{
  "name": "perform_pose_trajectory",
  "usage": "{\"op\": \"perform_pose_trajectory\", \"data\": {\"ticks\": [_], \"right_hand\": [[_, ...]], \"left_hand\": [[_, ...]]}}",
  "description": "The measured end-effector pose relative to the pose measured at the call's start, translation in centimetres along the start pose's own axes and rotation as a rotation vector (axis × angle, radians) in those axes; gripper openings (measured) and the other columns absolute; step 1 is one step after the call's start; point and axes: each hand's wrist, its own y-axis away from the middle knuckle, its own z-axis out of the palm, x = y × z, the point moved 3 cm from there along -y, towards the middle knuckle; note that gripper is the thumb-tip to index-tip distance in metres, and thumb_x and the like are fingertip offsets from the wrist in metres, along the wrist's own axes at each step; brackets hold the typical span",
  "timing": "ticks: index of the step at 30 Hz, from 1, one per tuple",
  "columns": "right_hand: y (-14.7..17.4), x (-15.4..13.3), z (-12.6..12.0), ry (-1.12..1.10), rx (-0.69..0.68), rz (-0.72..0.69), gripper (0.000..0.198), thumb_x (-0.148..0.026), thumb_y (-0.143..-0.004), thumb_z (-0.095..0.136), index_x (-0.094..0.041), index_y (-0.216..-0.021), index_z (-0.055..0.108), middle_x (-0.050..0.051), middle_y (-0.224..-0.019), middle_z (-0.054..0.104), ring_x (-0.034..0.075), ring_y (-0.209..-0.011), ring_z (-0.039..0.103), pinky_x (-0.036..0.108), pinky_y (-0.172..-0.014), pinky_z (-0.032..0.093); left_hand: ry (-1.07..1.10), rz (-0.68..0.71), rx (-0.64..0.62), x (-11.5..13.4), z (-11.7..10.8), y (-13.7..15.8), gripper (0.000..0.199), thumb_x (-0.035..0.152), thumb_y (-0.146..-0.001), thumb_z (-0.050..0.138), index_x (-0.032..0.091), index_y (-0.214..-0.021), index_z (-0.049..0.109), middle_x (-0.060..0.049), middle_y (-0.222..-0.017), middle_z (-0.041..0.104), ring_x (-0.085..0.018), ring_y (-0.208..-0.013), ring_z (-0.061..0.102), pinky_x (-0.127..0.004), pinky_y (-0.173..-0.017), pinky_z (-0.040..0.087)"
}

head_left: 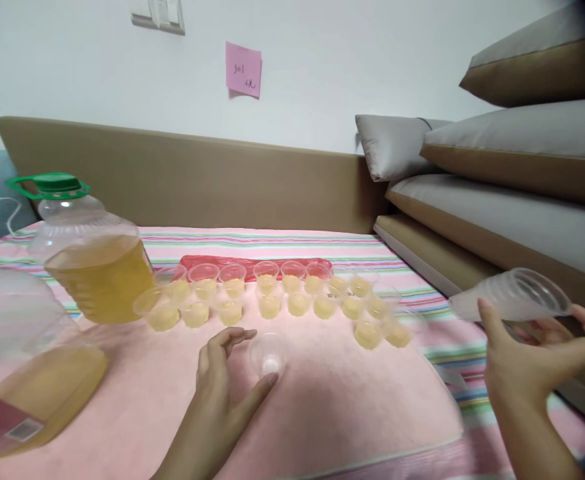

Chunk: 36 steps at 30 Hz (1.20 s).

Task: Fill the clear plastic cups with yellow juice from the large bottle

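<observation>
Left hand (222, 387) half curled, thumb and fingers parted about clear cup (268, 353); cannot tell whether it grips. Cup just right of palm, between thumb tip and fingertips, over pink cloth (352, 413). Right hand (532, 353), well apart at right, holds stack of clear cups (512, 293) lying nearly sideways. Beyond left hand, cups of yellow liquid (269, 307) in rows; green-capped bottle (107, 280) at far left.
</observation>
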Motion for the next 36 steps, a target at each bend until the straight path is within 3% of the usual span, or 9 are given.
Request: {"op": "perform_pose_trajectory", "data": {"ticks": [4,11,19,25,30,33,36], "right_hand": [[1.0,1.1,0.8,0.068,-0.038,0.106,0.122,-0.068,-0.039,0.094,-0.017,-0.138,0.044,0.021,-0.125,0.057,0.037,-0.109,0.061,0.046,-0.08,0.05],[2.5,3.7,0.7,0.225,-0.178,0.311,0.106,-0.042,-0.05,0.1,-0.022,-0.141,0.05,0.015,-0.111,0.066,0.036,-0.104,0.066,0.045,-0.083,0.048],[3.1,4.4,0.5,0.288,-0.272,0.344,0.099,-0.041,-0.056,0.099,-0.026,-0.14,0.048,0.013,-0.111,0.066,0.035,-0.111,0.064,0.045,-0.091,0.042],[3.3,4.6,0.6,0.261,-0.289,0.33,0.103,-0.048,-0.053,0.097,-0.026,-0.141,0.047,0.015,-0.115,0.065,0.036,-0.113,0.063,0.047,-0.092,0.045],[3.2,4.7,0.4,0.216,-0.257,0.281,0.108,-0.065,-0.046,0.093,-0.023,-0.133,0.046,0.017,-0.111,0.065,0.042,-0.109,0.063,0.056,-0.093,0.048],[2.5,3.2,-0.4,0.177,-0.157,0.146,0.089,-0.07,-0.057,0.081,-0.021,-0.124,0.047,0.019,-0.117,0.063,0.042,-0.113,0.061,0.059,-0.098,0.046],[2.2,-0.2,-1.1,0.114,-0.062,-0.03,0.064,-0.06,-0.072,0.071,-0.021,-0.118,0.05,0.021,-0.126,0.058,0.04,-0.117,0.058,0.058,-0.097,0.047]], "left_hand": [[-0.023,0.014,-0.022,0.5,0.2,0.1,0.059,0.057,-0.09,0.068,0.038,-0.136,0.037,-0.005,-0.139,0.048,-0.028,-0.136,0.047,-0.064,-0.116,0.04],[-0.003,-0.017,-0.007,1.8,0.5,0.5,0.051,0.056,-0.092,0.063,0.036,-0.133,0.041,-0.003,-0.138,0.05,-0.027,-0.137,0.045,-0.06,-0.117,0.039],[-0.021,-0.027,-0.018,2.0,0.4,0.6,0.051,0.055,-0.091,0.063,0.037,-0.133,0.042,-0.003,-0.139,0.051,-0.029,-0.137,0.047,-0.059,-0.115,0.041],[-0.036,-0.027,-0.034,2.1,0.2,0.7,0.048,0.055,-0.093,0.062,0.037,-0.134,0.041,-0.003,-0.141,0.05,-0.028,-0.138,0.046,-0.059,-0.116,0.04],[-0.066,0.015,-0.054,0.9,0.3,0.6,0.053,0.055,-0.094,0.062,0.039,-0.138,0.038,-0.003,-0.143,0.049,-0.029,-0.138,0.046,-0.06,-0.117,0.041],[-0.075,0.052,-0.066,0.1,0.4,0.5,0.056,0.054,-0.094,0.063,0.039,-0.141,0.036,-0.004,-0.145,0.047,-0.03,-0.14,0.045,-0.062,-0.117,0.042],[-0.066,0.055,-0.065,0.3,0.3,0.4,0.055,0.053,-0.095,0.062,0.037,-0.141,0.036,-0.007,-0.146,0.046,-0.031,-0.14,0.044,-0.064,-0.117,0.04]]}}
